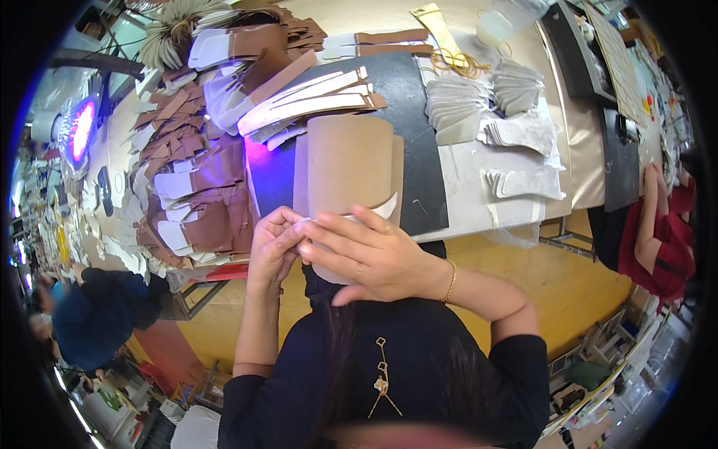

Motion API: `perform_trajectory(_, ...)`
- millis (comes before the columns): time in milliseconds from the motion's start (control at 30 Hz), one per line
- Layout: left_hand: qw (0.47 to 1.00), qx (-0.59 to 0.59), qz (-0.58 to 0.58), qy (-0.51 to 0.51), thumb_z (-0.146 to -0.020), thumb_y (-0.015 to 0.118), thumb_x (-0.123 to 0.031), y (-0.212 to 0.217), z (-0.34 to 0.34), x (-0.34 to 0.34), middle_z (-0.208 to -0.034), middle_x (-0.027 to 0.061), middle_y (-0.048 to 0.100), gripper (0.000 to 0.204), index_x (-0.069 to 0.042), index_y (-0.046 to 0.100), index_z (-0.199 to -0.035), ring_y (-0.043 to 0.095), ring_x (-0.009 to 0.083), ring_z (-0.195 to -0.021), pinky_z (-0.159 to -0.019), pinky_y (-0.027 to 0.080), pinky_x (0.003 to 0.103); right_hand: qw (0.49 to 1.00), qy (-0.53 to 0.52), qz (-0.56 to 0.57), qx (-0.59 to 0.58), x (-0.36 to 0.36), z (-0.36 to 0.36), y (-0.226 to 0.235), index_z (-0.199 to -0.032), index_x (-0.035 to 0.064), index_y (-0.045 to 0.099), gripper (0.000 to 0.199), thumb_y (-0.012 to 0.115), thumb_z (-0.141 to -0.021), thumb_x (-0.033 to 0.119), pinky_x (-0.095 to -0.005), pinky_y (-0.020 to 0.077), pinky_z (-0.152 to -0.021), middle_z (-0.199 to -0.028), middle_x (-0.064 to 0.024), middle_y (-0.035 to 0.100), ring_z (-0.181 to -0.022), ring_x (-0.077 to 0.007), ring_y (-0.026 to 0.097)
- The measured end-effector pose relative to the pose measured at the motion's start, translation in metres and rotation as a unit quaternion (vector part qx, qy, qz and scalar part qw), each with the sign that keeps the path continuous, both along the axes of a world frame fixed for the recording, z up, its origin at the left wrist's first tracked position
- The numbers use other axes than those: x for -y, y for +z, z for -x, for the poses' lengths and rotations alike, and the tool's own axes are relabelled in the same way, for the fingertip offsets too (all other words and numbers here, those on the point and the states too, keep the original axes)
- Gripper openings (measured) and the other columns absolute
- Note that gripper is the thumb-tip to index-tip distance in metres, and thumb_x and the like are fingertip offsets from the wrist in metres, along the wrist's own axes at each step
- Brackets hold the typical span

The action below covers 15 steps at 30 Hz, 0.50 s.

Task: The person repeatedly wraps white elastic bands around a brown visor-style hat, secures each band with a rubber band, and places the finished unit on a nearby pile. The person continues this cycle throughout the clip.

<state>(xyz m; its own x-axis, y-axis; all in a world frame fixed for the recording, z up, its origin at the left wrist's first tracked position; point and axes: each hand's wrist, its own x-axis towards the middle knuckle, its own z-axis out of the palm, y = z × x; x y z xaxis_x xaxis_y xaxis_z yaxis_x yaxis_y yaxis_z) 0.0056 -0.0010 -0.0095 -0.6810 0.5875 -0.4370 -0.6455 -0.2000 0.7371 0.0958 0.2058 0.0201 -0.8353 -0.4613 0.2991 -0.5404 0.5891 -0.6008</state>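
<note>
In front of my chest, on the dark mat (419,168), stands a smooth tan block or pad (349,153) with a rounded look. A thin pale piece of material (386,206) with a pointed, curved end crosses its near side. My left hand (273,247) pinches at that piece's left part between thumb and fingers. Across it lies my right hand (378,257), fingers stretched flat toward the left fingertips and thumb apart below. Both hands cover most of the piece, so its full shape is hidden.
Brown and white leather pieces (213,187) lie stacked to the left. White-and-brown strips (314,101) rest behind the tan block. Fanned pale pieces (458,105) and a yellow strip (440,34) are at right. A bright lamp (81,131) glows far left. Co-workers sit at both sides.
</note>
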Motion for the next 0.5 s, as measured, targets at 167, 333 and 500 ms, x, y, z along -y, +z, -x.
perform_trajectory(167, 0.998, 0.049, -0.011, -0.029, -0.088, 0.062, -0.009, 0.000, 0.008, 0.001, -0.064, 0.0100, 0.061, 0.012, 0.000, 0.055, -0.087, 0.057, 0.0157, -0.048, -0.045, 0.048, 0.026, 0.968, -0.095, 0.232, -0.019, 0.007, -0.025, -0.047, -0.148, 0.0116, 0.020, 0.068, 0.042, -0.094, 0.047, -0.0436, 0.0046, -0.114, -0.152, -0.0211, 0.016, -0.143, -0.0352, 0.008)
perform_trajectory(333, 0.998, 0.055, 0.003, -0.029, -0.088, 0.063, -0.010, 0.001, 0.008, 0.003, -0.065, 0.0087, 0.061, 0.013, 0.000, 0.055, -0.087, 0.057, 0.0146, -0.048, -0.045, 0.047, 0.025, 0.868, -0.121, 0.472, 0.097, 0.022, -0.038, -0.069, -0.148, 0.0142, -0.013, 0.079, 0.033, -0.096, 0.052, -0.0424, 0.0024, -0.114, -0.155, -0.0165, -0.008, -0.143, -0.0321, -0.006)
perform_trajectory(500, 0.999, 0.027, 0.026, -0.040, -0.088, 0.063, -0.010, 0.014, 0.009, -0.003, -0.065, 0.0079, 0.061, 0.013, 0.000, 0.055, -0.088, 0.057, 0.0137, -0.049, -0.047, 0.048, 0.024, 0.749, -0.201, 0.575, 0.261, 0.003, -0.042, -0.053, -0.148, 0.0061, -0.007, 0.080, 0.033, -0.097, 0.052, -0.0416, 0.0147, -0.114, -0.155, -0.0160, 0.002, -0.142, -0.0301, 0.011)
